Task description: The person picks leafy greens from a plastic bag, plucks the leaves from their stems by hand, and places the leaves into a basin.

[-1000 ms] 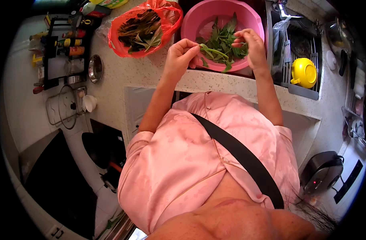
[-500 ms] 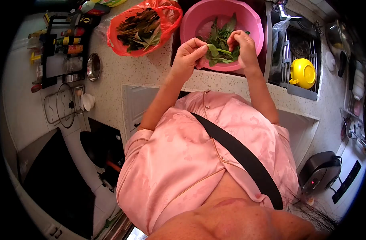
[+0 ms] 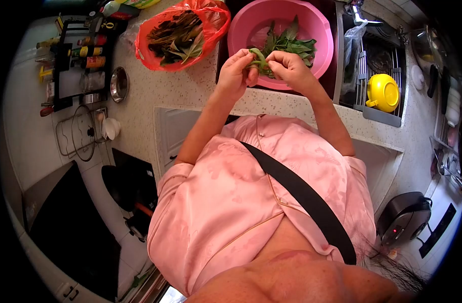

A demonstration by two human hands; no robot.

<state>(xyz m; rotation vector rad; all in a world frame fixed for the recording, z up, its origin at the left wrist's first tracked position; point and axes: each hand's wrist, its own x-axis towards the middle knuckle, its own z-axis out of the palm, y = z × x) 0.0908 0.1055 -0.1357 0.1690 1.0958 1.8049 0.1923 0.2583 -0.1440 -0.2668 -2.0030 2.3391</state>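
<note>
Left hand (image 3: 235, 74) and right hand (image 3: 291, 70) pinch green sprig (image 3: 260, 58) between fingers, above near side of pink basin (image 3: 323, 35), leaves (image 3: 294, 43) inside. Loose pinch could let pieces fall short, onto speckled counter (image 3: 274, 103).

Light bright over centre, source out of view. Pink satin shirt (image 3: 221, 202) shows soft sheen; round silvery metal bowl (image 3: 119, 85) glints. Flat black panel (image 3: 74, 242) at lower left loses detail. White patch (image 3: 172, 295) at bottom edge blows out. Strong fisheye curvature, black vignette, bluish fringe at right rim. Green leaves (image 3: 301, 48) look slightly soft.
</note>
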